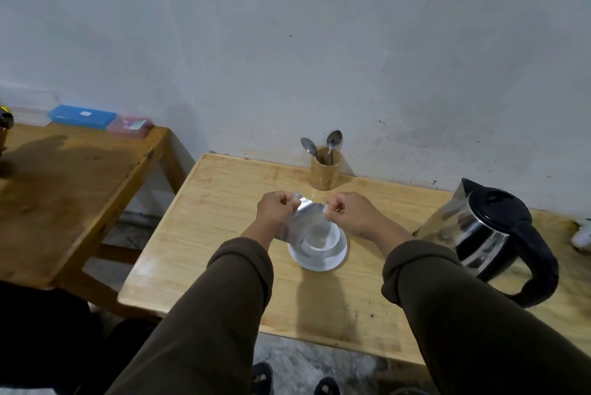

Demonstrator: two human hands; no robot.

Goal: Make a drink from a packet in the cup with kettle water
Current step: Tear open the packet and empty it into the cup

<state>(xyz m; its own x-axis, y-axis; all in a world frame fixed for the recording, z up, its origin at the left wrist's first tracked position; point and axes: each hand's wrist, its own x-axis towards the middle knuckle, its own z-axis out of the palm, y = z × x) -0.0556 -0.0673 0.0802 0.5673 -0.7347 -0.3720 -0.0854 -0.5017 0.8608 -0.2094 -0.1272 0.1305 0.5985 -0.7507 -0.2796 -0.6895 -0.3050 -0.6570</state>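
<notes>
A silver foil packet (303, 222) is held up over a white cup (321, 242) that stands on a white saucer (319, 262). My left hand (276, 209) pinches the packet's top left corner. My right hand (351, 212) pinches its top right corner. The packet hides part of the cup's left side. A steel kettle (486, 231) with a black lid and handle stands on the wooden table (208, 234) to the right, its spout toward the wall.
A wooden holder (325, 172) with two spoons stands by the wall behind the cup. A second wooden table (64, 186) at the left carries a blue box (81, 116) and a pink box (129, 126). A white object (582, 234) lies at the right edge.
</notes>
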